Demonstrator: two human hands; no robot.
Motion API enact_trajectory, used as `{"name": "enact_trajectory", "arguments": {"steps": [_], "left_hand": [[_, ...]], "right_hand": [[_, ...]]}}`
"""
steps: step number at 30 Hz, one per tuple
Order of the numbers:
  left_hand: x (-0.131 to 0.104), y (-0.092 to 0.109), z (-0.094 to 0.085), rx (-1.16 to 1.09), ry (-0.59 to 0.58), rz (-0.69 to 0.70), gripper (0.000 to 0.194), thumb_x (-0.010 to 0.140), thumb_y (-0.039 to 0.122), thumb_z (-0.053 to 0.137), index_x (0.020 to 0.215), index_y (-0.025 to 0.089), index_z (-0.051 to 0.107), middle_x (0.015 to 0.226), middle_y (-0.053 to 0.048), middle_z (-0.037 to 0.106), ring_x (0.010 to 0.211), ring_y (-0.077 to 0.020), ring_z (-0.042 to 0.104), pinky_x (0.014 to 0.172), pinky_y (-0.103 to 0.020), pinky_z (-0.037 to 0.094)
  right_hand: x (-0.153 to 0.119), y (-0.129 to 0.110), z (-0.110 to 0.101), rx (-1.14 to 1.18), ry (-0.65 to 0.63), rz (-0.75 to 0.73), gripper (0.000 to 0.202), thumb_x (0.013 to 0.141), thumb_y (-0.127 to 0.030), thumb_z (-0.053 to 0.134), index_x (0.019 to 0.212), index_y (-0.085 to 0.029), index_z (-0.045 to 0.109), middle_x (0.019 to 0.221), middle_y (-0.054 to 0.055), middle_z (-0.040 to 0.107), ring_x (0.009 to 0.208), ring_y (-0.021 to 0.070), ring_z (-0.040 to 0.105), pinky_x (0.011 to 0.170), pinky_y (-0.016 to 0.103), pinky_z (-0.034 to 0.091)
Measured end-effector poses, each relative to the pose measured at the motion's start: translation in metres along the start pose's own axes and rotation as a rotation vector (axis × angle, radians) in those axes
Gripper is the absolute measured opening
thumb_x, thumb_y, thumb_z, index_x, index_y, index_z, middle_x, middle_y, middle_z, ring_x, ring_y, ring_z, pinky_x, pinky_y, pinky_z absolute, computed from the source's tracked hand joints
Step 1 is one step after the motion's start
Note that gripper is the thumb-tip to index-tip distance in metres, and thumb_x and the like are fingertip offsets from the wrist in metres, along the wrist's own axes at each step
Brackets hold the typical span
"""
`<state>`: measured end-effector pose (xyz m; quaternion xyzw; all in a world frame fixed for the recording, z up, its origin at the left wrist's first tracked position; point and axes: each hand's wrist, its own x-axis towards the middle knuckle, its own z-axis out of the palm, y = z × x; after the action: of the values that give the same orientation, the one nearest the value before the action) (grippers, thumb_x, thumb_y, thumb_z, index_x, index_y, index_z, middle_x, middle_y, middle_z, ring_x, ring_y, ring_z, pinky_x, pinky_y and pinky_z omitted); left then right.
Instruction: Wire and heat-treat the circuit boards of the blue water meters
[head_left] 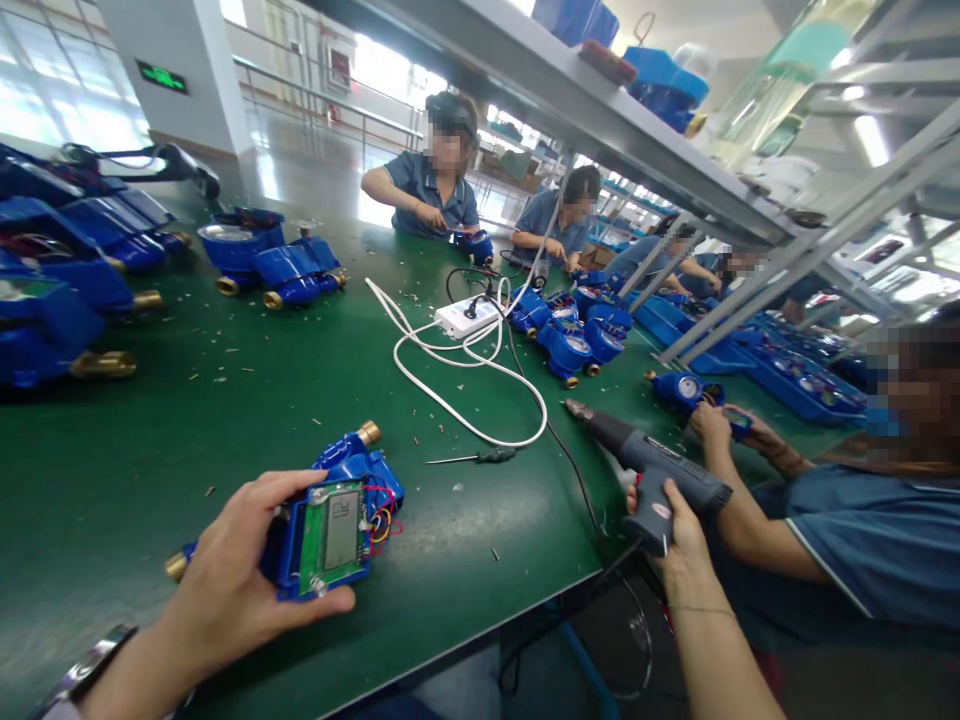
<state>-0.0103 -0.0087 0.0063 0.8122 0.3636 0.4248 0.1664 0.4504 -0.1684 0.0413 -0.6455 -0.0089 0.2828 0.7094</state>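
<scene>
My left hand [240, 570] is wrapped round a blue water meter [360, 470] with brass ends, near the front of the green table. The meter's opened display unit [330, 535] faces up, showing a green circuit board, a grey LCD screen and thin red, yellow and black wires. In my right hand [679, 535] is a dark grey heat gun [645, 465], gripped by its handle. Its metal nozzle points up and left over the table's right side, well apart from the meter. A screwdriver [480, 457] lies on the table between the two hands.
A white power strip [469, 315] with a looped white cable [420, 385] lies mid-table. More blue meters stand at the left [277, 260] and beyond the strip [566, 340]. At right, a co-worker's hands [712, 425] hold another meter. A metal shelf [637, 110] overhangs the far side.
</scene>
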Motion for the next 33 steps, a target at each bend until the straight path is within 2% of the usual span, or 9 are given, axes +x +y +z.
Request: {"name": "enact_trajectory", "arguments": {"steps": [5, 8, 12, 14, 16, 18, 23, 29, 33], "left_hand": [[-0.004, -0.007, -0.003, 0.011, -0.076, 0.017, 0.083, 0.069, 0.074, 0.065, 0.133, 0.025, 0.045, 0.114, -0.012, 0.062, 0.094, -0.0315, 0.066, 0.082, -0.048, 0.057], [-0.003, -0.011, -0.006, -0.01, -0.118, 0.051, 0.091, 0.068, 0.068, 0.07, 0.141, 0.024, 0.039, 0.119, -0.014, 0.06, 0.097, -0.033, 0.066, 0.079, -0.047, 0.057], [0.0, -0.009, -0.008, -0.003, -0.137, 0.068, 0.092, 0.066, 0.067, 0.074, 0.14, 0.025, 0.042, 0.117, -0.012, 0.062, 0.097, -0.0323, 0.065, 0.082, -0.045, 0.056], [0.002, -0.005, -0.009, -0.01, -0.153, 0.078, 0.09, 0.066, 0.068, 0.074, 0.139, 0.024, 0.043, 0.116, -0.011, 0.062, 0.098, -0.032, 0.065, 0.084, -0.045, 0.055], [0.006, 0.0, -0.011, -0.018, -0.174, 0.078, 0.088, 0.067, 0.068, 0.073, 0.136, 0.024, 0.043, 0.115, -0.011, 0.061, 0.098, -0.0311, 0.064, 0.085, -0.045, 0.054], [0.009, 0.006, -0.013, -0.025, -0.181, 0.084, 0.086, 0.067, 0.07, 0.071, 0.133, 0.023, 0.043, 0.112, -0.011, 0.06, 0.097, -0.0298, 0.064, 0.086, -0.045, 0.053], [0.014, 0.013, -0.021, -0.022, -0.195, 0.141, 0.082, 0.07, 0.071, 0.068, 0.129, 0.022, 0.039, 0.107, -0.011, 0.058, 0.094, -0.0279, 0.063, 0.082, -0.043, 0.054], [0.016, 0.013, -0.027, -0.019, -0.282, 0.175, 0.088, 0.069, 0.064, 0.074, 0.136, 0.022, 0.034, 0.115, -0.013, 0.059, 0.1, -0.0306, 0.062, 0.085, -0.045, 0.052], [0.018, 0.014, -0.029, -0.028, -0.323, 0.197, 0.089, 0.066, 0.066, 0.075, 0.134, 0.022, 0.037, 0.111, -0.012, 0.06, 0.102, -0.0309, 0.06, 0.088, -0.045, 0.049]], "right_hand": [[0.027, 0.005, 0.016, -0.399, 0.103, -0.075, 0.022, 0.094, -0.027, 0.052, 0.083, -0.011, 0.061, 0.069, 0.008, 0.064, 0.058, 0.0181, 0.063, 0.055, 0.028, 0.056], [0.03, -0.013, 0.02, -0.717, 0.151, -0.166, 0.023, 0.078, -0.029, 0.072, 0.067, -0.011, 0.063, 0.065, 0.011, 0.061, 0.076, 0.0316, 0.064, 0.072, 0.044, 0.054], [0.007, -0.022, 0.045, -1.003, 0.148, -0.483, 0.019, 0.074, -0.031, 0.074, 0.083, -0.015, 0.07, 0.1, 0.015, 0.065, 0.115, 0.041, 0.049, 0.104, 0.057, 0.032], [-0.012, -0.006, 0.072, -1.154, -0.098, -0.85, 0.024, 0.085, -0.032, 0.064, 0.1, -0.015, 0.07, 0.11, 0.014, 0.065, 0.113, 0.0338, 0.052, 0.105, 0.05, 0.035], [-0.031, 0.019, 0.102, -1.286, -0.531, -1.197, 0.028, 0.094, -0.026, 0.051, 0.112, -0.012, 0.066, 0.112, 0.014, 0.066, 0.108, 0.0288, 0.056, 0.101, 0.046, 0.042], [-0.043, 0.045, 0.128, -1.372, -0.812, -1.354, 0.032, 0.096, -0.016, 0.043, 0.119, -0.009, 0.063, 0.115, 0.015, 0.066, 0.107, 0.0274, 0.057, 0.098, 0.044, 0.046], [-0.041, 0.083, 0.146, -1.582, -0.84, -1.334, 0.034, 0.094, -0.011, 0.042, 0.118, -0.005, 0.065, 0.105, 0.018, 0.066, 0.096, 0.0314, 0.057, 0.086, 0.047, 0.05], [-0.077, 0.068, 0.129, -1.319, -0.775, -0.99, 0.035, 0.095, -0.018, 0.039, 0.124, -0.012, 0.056, 0.093, 0.01, 0.069, 0.077, 0.0228, 0.066, 0.069, 0.033, 0.053], [-0.137, 0.04, 0.133, -1.034, -1.073, -0.954, 0.037, 0.101, -0.02, 0.039, 0.136, -0.02, 0.051, 0.095, 0.004, 0.07, 0.087, 0.0172, 0.068, 0.075, 0.026, 0.054]]}}
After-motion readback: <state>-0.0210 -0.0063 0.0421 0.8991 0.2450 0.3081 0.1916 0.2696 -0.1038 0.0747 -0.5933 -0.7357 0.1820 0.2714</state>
